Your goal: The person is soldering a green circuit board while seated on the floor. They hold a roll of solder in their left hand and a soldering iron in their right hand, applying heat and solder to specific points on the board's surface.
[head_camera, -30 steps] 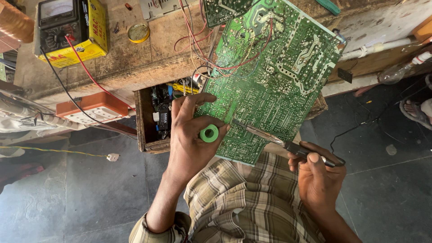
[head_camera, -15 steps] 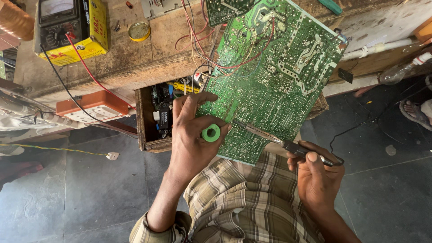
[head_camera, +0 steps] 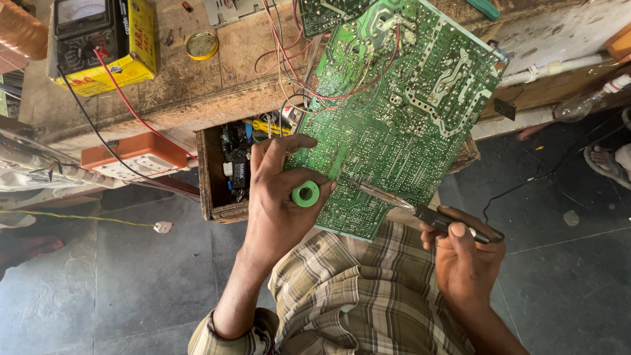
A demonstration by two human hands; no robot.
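- Centrally, a large green circuit board leaned solder-side up from the person's lap against the wooden bench.
- The left hand steadied the board's lower edge, fingers curled around a small green solder spool.
- The right hand gripped a soldering iron, its tip touching the board near the spool.
- Nearby stood a yellow multimeter, an orange socket box and a small round tin.

Glossy green circuit board – rough, worn wooden bench
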